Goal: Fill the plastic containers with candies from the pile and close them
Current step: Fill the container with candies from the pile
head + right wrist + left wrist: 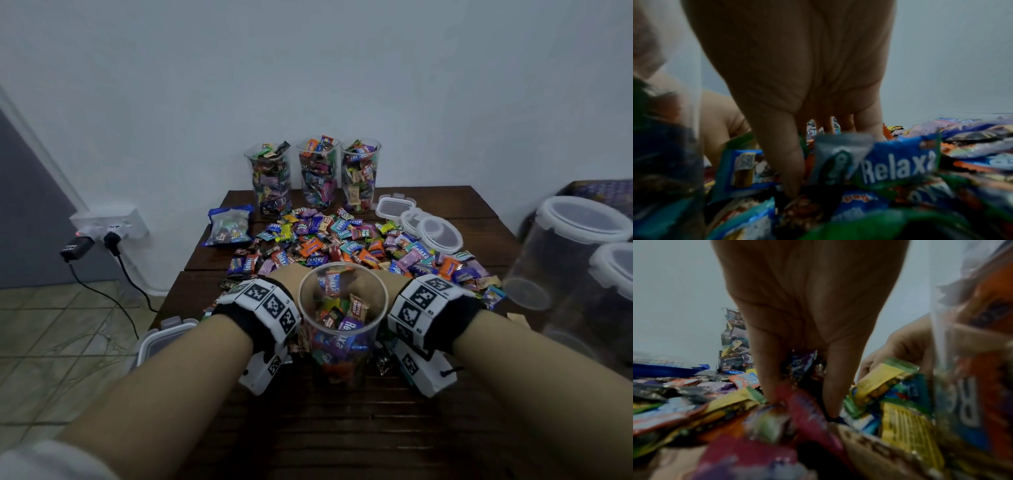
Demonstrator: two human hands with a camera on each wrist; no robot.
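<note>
Dark slatted worktop (342, 428), our hands buried in the candy pile (342, 243)
Left hand (807, 321) and right hand (797, 73) curl fingers round light, slippery wrappers behind the half-full plastic container (343, 325); gather loosely, since they slide

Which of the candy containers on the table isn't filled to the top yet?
The near container between the left hand and right hand: it is only partly filled, while the three containers by the wall are heaped to their rims.

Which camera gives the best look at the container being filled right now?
The head view: the near container shows whole, open and partly filled. The left wrist view catches only its blurred wall at right, the right wrist view its wall at left.
</note>
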